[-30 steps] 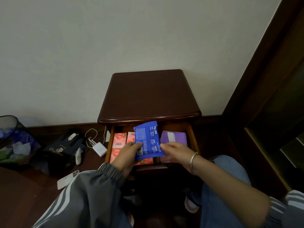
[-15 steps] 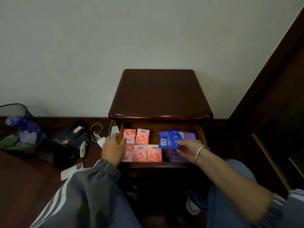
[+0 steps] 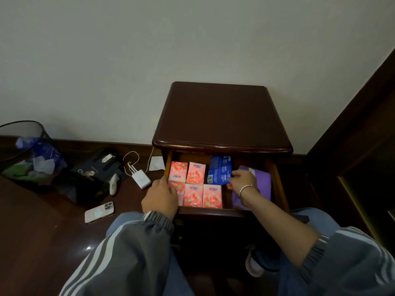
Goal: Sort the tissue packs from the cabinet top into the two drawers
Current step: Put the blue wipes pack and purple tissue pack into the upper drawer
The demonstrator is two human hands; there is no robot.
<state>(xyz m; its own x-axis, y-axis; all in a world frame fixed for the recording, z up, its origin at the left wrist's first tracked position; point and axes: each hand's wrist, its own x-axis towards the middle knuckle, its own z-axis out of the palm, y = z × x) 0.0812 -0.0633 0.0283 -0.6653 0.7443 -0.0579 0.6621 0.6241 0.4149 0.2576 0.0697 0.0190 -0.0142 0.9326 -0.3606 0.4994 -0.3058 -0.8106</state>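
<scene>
The dark wooden cabinet (image 3: 220,116) has a bare top and its upper drawer (image 3: 279,184) pulled out. Several pink tissue packs (image 3: 193,184) lie in two rows in the drawer's left half. A blue tissue pack (image 3: 219,169) rests in the drawer's middle at the back, and my right hand (image 3: 242,180) pinches its right edge. Under that hand lies a purple pack (image 3: 260,182) at the drawer's right. My left hand (image 3: 161,196) rests on the drawer's front left corner, covering part of a pink pack; whether it grips anything I cannot tell.
On the floor to the left lie a phone (image 3: 99,212), a white charger with cable (image 3: 140,178), a dark bag (image 3: 92,174) and a mesh waste bin (image 3: 25,154). Dark wooden furniture (image 3: 363,146) stands at the right. My knees are below the drawer.
The blue pack went from upright between both hands to lying in the drawer's middle. My left hand let it go and moved to the drawer's left corner; the right hand stays on the pack.
</scene>
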